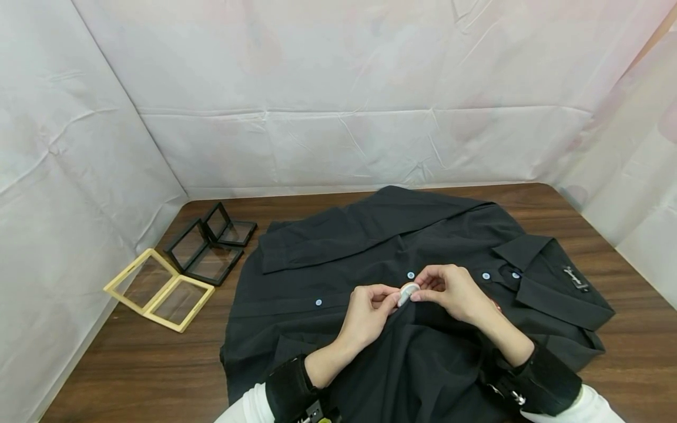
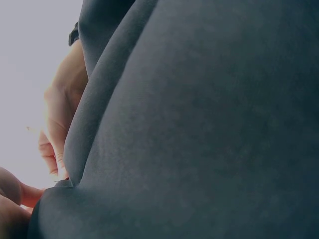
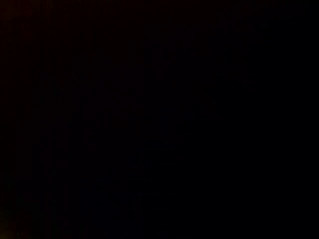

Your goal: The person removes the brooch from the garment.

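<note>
A dark button-up shirt (image 1: 338, 264) lies spread on the table, part of its front lifted in a fold. In the head view, a small round white badge (image 1: 408, 292) is at the top of that fold. My left hand (image 1: 367, 314) pinches the badge's left side together with the cloth. From the right, my right hand (image 1: 452, 294) pinches the badge's other edge with thumb and forefinger. Dark cloth (image 2: 199, 119) fills most of the left wrist view, with fingers at its left edge. The right wrist view is black.
Left of the shirt stand black hinged frames (image 1: 215, 262) and a yellow one (image 1: 177, 301) with clear panes. A silver brooch (image 1: 575, 279) sits on the collar. A small red item (image 1: 496, 305) shows partly behind my right wrist. White sheets (image 1: 338, 147) hang around the wooden table (image 1: 137, 364).
</note>
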Demonstrator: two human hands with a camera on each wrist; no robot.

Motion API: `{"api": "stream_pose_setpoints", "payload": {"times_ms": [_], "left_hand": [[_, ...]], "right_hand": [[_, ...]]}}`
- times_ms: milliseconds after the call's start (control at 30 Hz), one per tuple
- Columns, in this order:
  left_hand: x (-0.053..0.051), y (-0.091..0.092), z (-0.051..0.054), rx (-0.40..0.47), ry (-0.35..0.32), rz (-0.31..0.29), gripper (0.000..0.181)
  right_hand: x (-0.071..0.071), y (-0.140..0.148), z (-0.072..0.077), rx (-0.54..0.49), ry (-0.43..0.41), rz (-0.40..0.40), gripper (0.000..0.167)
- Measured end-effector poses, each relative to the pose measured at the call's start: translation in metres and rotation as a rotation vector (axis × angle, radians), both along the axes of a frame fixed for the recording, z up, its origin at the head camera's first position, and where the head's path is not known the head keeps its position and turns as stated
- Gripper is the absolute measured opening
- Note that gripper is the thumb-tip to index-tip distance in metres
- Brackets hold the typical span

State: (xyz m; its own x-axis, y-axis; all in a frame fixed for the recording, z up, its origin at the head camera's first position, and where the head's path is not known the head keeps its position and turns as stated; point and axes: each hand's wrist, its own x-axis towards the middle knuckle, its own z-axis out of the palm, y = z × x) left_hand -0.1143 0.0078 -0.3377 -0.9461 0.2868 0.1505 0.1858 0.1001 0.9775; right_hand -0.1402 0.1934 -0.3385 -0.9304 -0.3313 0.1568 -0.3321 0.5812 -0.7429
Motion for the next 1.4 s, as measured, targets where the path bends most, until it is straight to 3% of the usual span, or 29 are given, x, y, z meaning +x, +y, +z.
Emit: {"api": "stream_pose_setpoints", "payload": {"times_ms": [633, 933, 1200, 1400], "left_hand": [[-0.002, -0.003, -0.003, 0.006, -0.032, -0.012, 0.013], [-0.002, -0.005, 0.0, -0.022, -0.045, -0.034, 0.014], [-0.001, -0.004, 0.007, -0.053, -0.051, -0.024, 0.013], [-0.001, -0.004, 0.007, -0.066, -0.042, -0.012, 0.013]], "right_hand": [[-0.003, 0.004, 0.001, -0.007, -0.08, 0.097, 0.022], [-0.001, 0.005, 0.003, 0.057, -0.094, 0.132, 0.033], [0.011, 0.007, 0.008, 0.142, -0.024, 0.136, 0.036], [0.022, 0.009, 0.013, 0.187, 0.023, 0.053, 0.037]]}}
